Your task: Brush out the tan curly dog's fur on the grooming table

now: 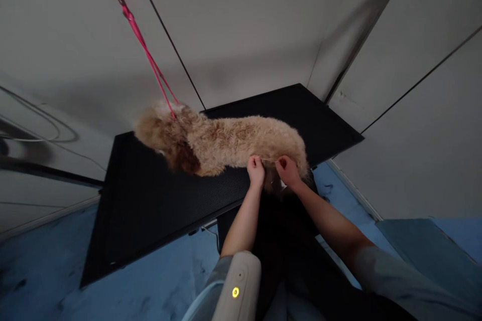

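A curly, light-brown dog stands on a black ribbed table, its darker head toward the left. My left hand is closed in a pinch against the near side of the dog's hindquarters. Close by on the right, my right hand is also closed, fingertips touching the coat. Between the two hands runs a thin pale line, perhaps strands of fur; what the fingers grip is too small to tell. Below the right hand a small shiny, whitish thing shows in part, its kind unclear.
A pink leash runs from the dog's neck up to the top left. Grey wall panels stand behind the table. A white device with a lit yellow button is at the bottom, near my left arm. The floor is mottled blue.
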The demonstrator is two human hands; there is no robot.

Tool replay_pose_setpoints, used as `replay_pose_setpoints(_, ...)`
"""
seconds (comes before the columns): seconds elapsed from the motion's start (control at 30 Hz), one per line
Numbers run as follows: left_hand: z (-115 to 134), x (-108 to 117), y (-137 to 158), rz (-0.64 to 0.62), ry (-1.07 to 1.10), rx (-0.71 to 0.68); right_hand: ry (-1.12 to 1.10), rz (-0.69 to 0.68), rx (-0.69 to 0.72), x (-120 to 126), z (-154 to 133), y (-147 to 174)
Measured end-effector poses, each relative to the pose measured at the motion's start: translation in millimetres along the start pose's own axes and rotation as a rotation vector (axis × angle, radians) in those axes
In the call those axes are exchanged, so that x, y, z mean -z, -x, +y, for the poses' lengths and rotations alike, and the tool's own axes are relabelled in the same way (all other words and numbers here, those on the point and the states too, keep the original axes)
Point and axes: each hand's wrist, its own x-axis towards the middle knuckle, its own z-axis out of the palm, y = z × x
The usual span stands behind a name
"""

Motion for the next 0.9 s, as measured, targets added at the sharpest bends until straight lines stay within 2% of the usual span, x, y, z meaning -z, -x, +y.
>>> replay_pose_setpoints(0.13, 5.6, 5.1, -2.3, -0.163, 0.060, -0.017, 0.173, -0.130, 0.083, -0.7, -7.7, -4.9)
replay_pose_setpoints(0.2, 5.7, 10.4, -3.3, -0.149, 0.092, -0.033, 0.264, -0.179, 0.102, -2.8, -11.5, -10.9)
replay_pose_setpoints(0.3, 2.0, 19.2, -4.0, 0.002, 0.065, -0.059, 0.251, -0.125, 0.071, -3.2, -12.5, -18.8)
replay_pose_setpoints(0.33, 0.4, 21.1, -3.7, 0.008, 0.024, -0.074, 0.225, -0.100, 0.052, -2.2, -11.7, -20.5)
replay_pose_setpoints(0.43, -2.9, 20.6, -2.0, -0.116, -0.120, -0.180, 0.177, -0.080, -0.004, 2.6, -8.3, -23.0)
replay_pose_setpoints(0.53, -2.0, 13.4, -1.7, -0.133, -0.194, -0.262, 0.167, -0.084, -0.024, 6.8, -6.4, -22.2)
replay_pose_setpoints(0.6, 0.2, 9.1, -3.0, -0.129, -0.187, -0.244, 0.169, -0.071, -0.024, 8.0, -6.7, -20.4)
replay_pose_setpoints(0.7, 3.9, 7.3, -5.8, -0.183, -0.072, -0.118, 0.183, -0.072, 0.031, 7.3, -10.3, -17.5)
replay_pose_setpoints(0.8, 7.2, 10.1, -7.9, -0.243, 0.027, -0.010, 0.196, -0.161, 0.092, 5.0, -17.3, -18.2)
replay_pose_setpoints(0.9, 10.5, 13.0, -9.6, -0.279, 0.059, 0.025, 0.224, -0.251, 0.104, 2.9, -24.0, -22.9)
